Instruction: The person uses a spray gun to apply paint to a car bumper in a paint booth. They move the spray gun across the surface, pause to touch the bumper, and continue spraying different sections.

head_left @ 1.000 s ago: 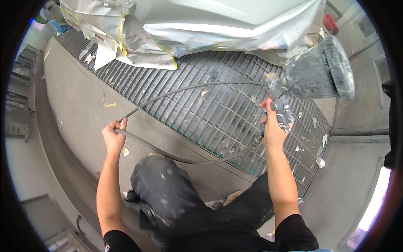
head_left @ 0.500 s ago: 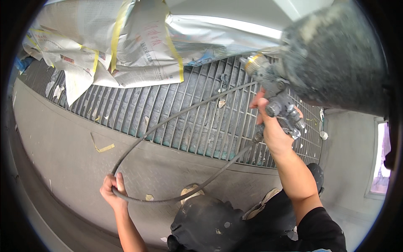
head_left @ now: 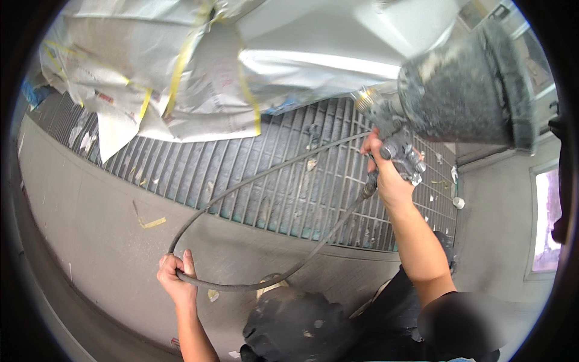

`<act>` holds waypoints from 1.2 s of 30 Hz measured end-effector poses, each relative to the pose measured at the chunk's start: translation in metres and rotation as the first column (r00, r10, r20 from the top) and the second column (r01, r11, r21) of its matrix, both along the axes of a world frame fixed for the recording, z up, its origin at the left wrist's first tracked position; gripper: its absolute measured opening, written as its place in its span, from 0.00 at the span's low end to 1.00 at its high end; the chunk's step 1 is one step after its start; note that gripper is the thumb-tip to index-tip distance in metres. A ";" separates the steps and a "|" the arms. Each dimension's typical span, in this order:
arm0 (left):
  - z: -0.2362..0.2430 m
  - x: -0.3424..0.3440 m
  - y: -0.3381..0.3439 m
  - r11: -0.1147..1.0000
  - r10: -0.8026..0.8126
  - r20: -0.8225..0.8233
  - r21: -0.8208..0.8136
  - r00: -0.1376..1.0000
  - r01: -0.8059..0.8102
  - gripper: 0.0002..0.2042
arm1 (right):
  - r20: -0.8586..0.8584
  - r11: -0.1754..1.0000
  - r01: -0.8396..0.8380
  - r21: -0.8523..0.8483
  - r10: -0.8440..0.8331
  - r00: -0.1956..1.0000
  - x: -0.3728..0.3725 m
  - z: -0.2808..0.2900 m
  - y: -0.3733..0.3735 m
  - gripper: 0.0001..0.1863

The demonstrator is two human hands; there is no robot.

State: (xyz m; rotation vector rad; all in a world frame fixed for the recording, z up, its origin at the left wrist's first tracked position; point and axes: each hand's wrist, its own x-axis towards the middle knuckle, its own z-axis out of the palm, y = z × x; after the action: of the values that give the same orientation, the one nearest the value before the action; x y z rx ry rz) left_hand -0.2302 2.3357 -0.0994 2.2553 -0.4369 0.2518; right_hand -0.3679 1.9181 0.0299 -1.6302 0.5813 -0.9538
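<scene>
My right hand (head_left: pixel 389 166) is closed around the handle of a paint-spattered spray gun (head_left: pixel 392 130). A big, dark, stained cup (head_left: pixel 461 90) sits on the gun, tilted toward the right. The gun's nozzle, with a brass-coloured ring, points left toward a white painted panel (head_left: pixel 319 60). From the gun's lower end a dark hose (head_left: pixel 329 235) curves down and left. My left hand (head_left: pixel 179 274) is wrapped round this hose at the lower left, thumb pointing up. Beyond my left hand the hose bends back up and passes behind the right hand.
Masking sheets of newspaper (head_left: pixel 217 90) with yellow tape hang at the upper left. Beneath lies a metal floor grating (head_left: pixel 271 163) scattered with paper scraps. A grey floor strip (head_left: pixel 96 199) runs along its near side. A window (head_left: pixel 546 220) is in the wall at right.
My left hand has shifted slightly right with the hose. The cup now appears smaller and less tipped toward the view. More of the white panel shows at the top.
</scene>
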 end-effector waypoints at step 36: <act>-0.023 -0.011 -0.009 0.951 -0.309 0.068 0.022 0.949 0.308 0.18 | -0.127 0.979 -0.154 -0.136 0.136 0.982 0.009 0.093 0.032 0.19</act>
State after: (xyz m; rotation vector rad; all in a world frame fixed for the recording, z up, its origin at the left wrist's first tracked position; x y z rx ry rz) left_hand -0.2416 2.3267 -0.1224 2.1558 -0.8214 0.1662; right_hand -0.3594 1.9502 0.1228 -1.8425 0.4728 -0.8123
